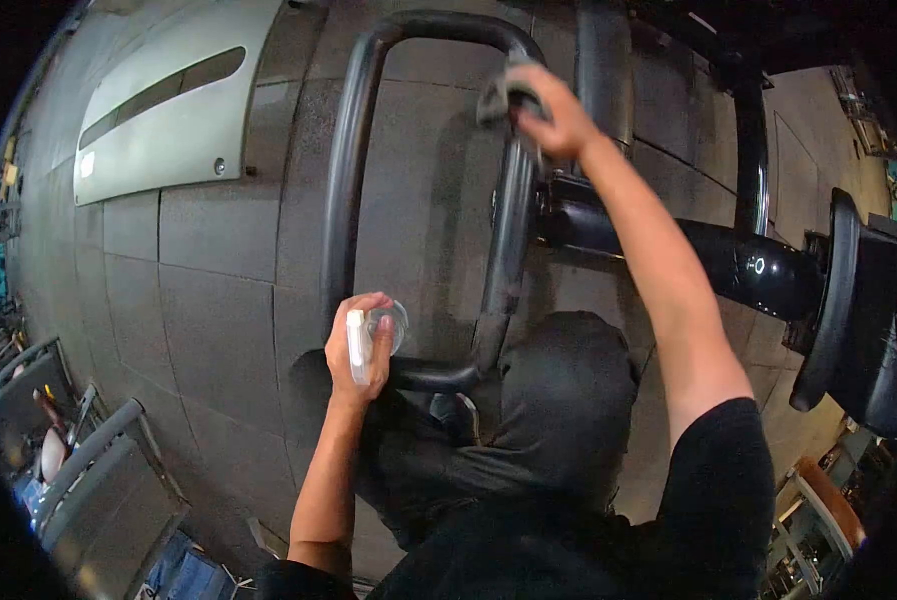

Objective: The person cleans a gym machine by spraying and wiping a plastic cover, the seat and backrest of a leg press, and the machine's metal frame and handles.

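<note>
My left hand [344, 350] is closed around a clear spray bottle [398, 328] with a white top, held over the lower left corner of a black tubular frame [341, 200]. My right hand [561, 112] grips a dark grey cloth [493, 104] pressed around the upper right bar of that frame. The hand is slightly smeared by motion. The frame forms a rounded loop low in front of my bent knee [569, 390]. Part of the cloth is hidden behind my fingers.
A thick black beam [699, 250] runs right from the frame to a black pad [829, 300]. At upper left stands a pale panel [179, 110] with a long slot. Dark tiles [219, 310] cover the floor. A grey-framed seat [109, 500] is at lower left.
</note>
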`<state>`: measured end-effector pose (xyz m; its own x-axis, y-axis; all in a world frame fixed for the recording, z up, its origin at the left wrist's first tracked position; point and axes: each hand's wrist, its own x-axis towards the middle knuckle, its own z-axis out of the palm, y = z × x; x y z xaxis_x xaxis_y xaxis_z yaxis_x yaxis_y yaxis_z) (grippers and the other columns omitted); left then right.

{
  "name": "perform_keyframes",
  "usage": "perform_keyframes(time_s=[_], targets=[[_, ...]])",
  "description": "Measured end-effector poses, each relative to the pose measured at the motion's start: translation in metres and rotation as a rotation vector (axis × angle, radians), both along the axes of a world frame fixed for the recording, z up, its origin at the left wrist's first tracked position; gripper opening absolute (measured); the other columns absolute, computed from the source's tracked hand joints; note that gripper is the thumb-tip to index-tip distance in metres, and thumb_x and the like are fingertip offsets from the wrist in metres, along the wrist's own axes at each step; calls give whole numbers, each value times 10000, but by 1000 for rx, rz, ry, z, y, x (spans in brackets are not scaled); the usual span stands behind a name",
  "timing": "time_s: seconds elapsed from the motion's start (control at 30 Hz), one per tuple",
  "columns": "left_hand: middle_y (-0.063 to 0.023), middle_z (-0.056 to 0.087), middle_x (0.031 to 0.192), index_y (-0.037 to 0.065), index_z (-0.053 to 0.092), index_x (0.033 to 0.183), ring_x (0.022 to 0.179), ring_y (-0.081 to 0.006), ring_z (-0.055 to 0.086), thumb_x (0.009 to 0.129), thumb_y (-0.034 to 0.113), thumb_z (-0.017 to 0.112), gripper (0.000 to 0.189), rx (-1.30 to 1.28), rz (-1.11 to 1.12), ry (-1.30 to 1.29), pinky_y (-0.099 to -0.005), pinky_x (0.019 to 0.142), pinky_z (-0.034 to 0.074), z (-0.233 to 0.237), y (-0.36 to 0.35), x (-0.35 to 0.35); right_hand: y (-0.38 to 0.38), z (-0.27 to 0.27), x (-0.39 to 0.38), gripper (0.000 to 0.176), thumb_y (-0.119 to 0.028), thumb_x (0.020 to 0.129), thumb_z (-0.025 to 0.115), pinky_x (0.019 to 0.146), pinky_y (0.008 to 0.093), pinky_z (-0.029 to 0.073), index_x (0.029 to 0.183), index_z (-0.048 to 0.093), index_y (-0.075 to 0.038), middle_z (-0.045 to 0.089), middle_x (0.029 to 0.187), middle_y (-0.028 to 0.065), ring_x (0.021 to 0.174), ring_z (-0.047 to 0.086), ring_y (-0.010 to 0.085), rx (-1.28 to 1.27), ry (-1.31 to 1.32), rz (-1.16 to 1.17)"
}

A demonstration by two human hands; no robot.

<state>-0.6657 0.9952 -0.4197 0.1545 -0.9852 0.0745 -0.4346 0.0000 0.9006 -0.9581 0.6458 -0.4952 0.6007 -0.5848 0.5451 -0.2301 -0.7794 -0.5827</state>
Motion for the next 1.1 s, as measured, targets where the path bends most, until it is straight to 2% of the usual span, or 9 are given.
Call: perform_keyframes(time_s=[0.17,0.2,0.4,0.6,0.8,0.87,0.9,1.0,1.1], targets=[[-162,687,1158,-48,622,1261,1073,-236,695,1019,11,614,250,17,13,57,-364,979,517,0,4,-2,-17,17,16,427,-309,929,694,978,476,490,1245,649,-25,658,1217,229,1147,613,425,32,230,-207],[-162,687,1158,-48,622,1261,1073,-236,695,1019,11,614,250,18,16,62,-364,979,517,-1,3,-4,10,21,23,418,-326,843,751,878,478,499,1087,659,2,648,1023,226,1019,636,387,125,292,-332],[-181,691,1150,-45,660,1218,1032,-253,716,969,9,657,255,-30,70,102,-368,925,556,-2,3,-6,226,40,16,403,-258,788,752,1075,534,493,1113,672,-32,680,1186,155,1181,633,406,164,217,91],[-182,689,1159,-36,655,1222,1041,-268,720,952,-22,671,271,12,66,43,-368,920,560,-2,4,-6,154,-9,-2,612,-433,696,775,1090,504,497,1145,696,-25,687,1250,177,1205,644,388,-151,49,519],[-183,690,1160,-34,652,1219,1032,-265,727,951,-25,677,269,-4,66,41,-362,910,564,1,1,-6,2,-8,-12,595,-371,760,797,1074,494,494,1212,670,-6,682,1213,210,1161,639,427,-121,77,116],[-184,690,1158,-36,651,1217,1030,-264,728,957,-17,676,262,-6,59,51,-361,907,565,1,3,-8,-35,2,-8,442,-252,927,691,1091,452,463,1297,650,-15,675,1278,199,1246,612,405,54,220,-95],[-185,690,1155,-38,651,1216,1028,-261,728,964,-7,672,255,-23,55,42,-359,902,567,0,2,-7,-55,-15,-8,413,-254,975,678,1063,424,479,1302,645,-4,665,1280,222,1249,610,394,-271,273,-79],[-183,692,1145,-43,650,1216,1021,-253,729,978,17,663,245,-93,47,45,-353,890,570,1,1,-8,16,26,17,425,-248,951,706,1066,420,479,1300,654,-11,661,1289,217,1258,604,381,180,288,-321],[-179,691,1150,-45,652,1213,1017,-254,729,981,23,659,242,-49,67,49,-352,885,571,0,1,-9,99,9,13,460,-290,834,768,1014,499,496,1159,641,9,645,1166,227,1120,608,439,-90,127,-128]])
